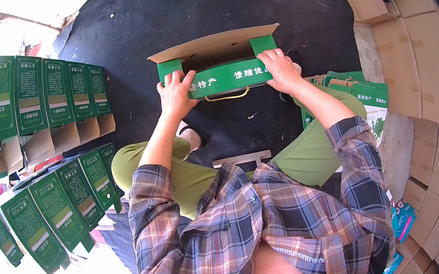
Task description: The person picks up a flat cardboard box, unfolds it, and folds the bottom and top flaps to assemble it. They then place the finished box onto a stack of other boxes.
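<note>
In front of me is a green carton (226,79) with white lettering and a yellow rope handle on its near side. Its far flap stands raised, showing brown cardboard, and the inside looks dark. My left hand (177,95) grips the carton's left end, fingers over the top edge of the lettered panel. At the right end my right hand (281,71) holds the same panel, fingers bent over its edge. Both thumbs press near the panel's face.
Green cartons (31,95) stand in two rows at the left. Flat green boxes (372,93) lie beside my right knee. Brown cardboard boxes (396,58) are stacked along the right. Black sheeting (202,6) covers the floor.
</note>
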`<state>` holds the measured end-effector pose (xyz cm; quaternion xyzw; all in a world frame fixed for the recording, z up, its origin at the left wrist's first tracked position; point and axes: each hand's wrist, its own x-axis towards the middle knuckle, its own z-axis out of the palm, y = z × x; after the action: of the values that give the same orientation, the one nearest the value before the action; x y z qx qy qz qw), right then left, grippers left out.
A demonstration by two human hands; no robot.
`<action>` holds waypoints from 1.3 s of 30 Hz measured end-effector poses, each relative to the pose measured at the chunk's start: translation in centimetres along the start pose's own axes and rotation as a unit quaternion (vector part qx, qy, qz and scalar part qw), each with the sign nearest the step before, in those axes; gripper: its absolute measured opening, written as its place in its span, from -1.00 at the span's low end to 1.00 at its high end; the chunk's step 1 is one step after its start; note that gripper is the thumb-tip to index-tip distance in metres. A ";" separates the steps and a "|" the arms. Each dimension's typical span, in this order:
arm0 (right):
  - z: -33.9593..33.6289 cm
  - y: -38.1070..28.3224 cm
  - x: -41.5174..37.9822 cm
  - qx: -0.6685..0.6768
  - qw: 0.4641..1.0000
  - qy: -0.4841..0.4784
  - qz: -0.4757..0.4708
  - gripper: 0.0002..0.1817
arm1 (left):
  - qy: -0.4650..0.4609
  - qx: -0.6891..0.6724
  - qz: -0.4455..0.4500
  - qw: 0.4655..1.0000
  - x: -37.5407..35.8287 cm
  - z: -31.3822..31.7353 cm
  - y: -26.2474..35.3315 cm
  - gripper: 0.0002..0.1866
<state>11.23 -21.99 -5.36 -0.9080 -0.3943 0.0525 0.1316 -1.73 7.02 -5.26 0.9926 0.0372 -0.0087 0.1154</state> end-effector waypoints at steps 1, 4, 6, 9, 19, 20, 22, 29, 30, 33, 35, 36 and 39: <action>0.0 0.0 0.1 0.001 1.000 0.000 -0.002 -0.29 | 0.000 0.001 -0.002 1.000 0.0 0.0 -0.1 -0.17; -0.1 -0.1 0.0 0.001 1.000 -0.013 0.000 -0.28 | -0.021 -0.014 0.000 1.000 0.1 0.2 -0.4 -0.14; -0.3 -0.4 -0.1 0.006 1.000 -0.023 -0.003 -0.31 | -0.011 0.011 0.020 1.000 0.1 0.6 -0.5 -0.10; 0.9 0.2 -0.2 -0.055 0.997 -0.047 -0.017 -0.11 | 0.017 0.076 0.046 0.996 0.1 1.1 0.0 -0.06; -1.6 -2.0 0.6 -0.056 0.991 -0.120 0.025 -0.09 | -0.017 0.035 0.095 0.995 0.3 0.2 -0.1 -0.21; -1.7 -1.6 0.7 -0.031 0.993 -0.107 0.031 -0.13 | -0.015 0.023 0.094 0.995 0.3 0.3 -0.2 -0.23; -2.2 -0.3 0.7 -0.006 0.995 -0.089 0.033 -0.16 | -0.009 -0.006 0.088 0.996 0.1 0.4 0.2 -0.28; -10.2 1.5 -0.8 0.252 0.954 0.022 0.161 -0.44 | -0.009 -0.168 -0.069 0.983 0.1 0.3 -0.3 -0.19; -10.6 2.6 -1.3 0.269 0.950 0.050 0.148 -0.48 | -0.019 -0.233 -0.114 0.966 -0.1 0.2 -0.8 -0.16; -11.3 5.4 -3.3 0.290 0.939 0.109 0.153 -0.51 | -0.028 -0.329 -0.172 0.928 -0.8 -2.1 -1.3 -0.12; -11.1 6.8 -4.4 0.316 0.920 0.129 0.195 -0.53 | 0.036 -0.428 -0.169 0.887 -2.1 -4.7 -1.5 -0.14; -10.8 7.3 -4.8 0.333 0.909 0.132 0.216 -0.54 | 0.058 -0.449 -0.158 0.878 -2.8 -6.6 -1.8 -0.16; -10.8 7.5 -5.2 0.349 0.892 0.116 0.263 -0.55 | 0.196 -0.563 -0.142 0.790 -6.1 -14.8 -1.5 -0.28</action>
<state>15.11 -32.81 2.81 -0.8735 -0.0792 0.1136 0.4668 -7.79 11.44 8.97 0.7158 0.1979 0.1924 0.6414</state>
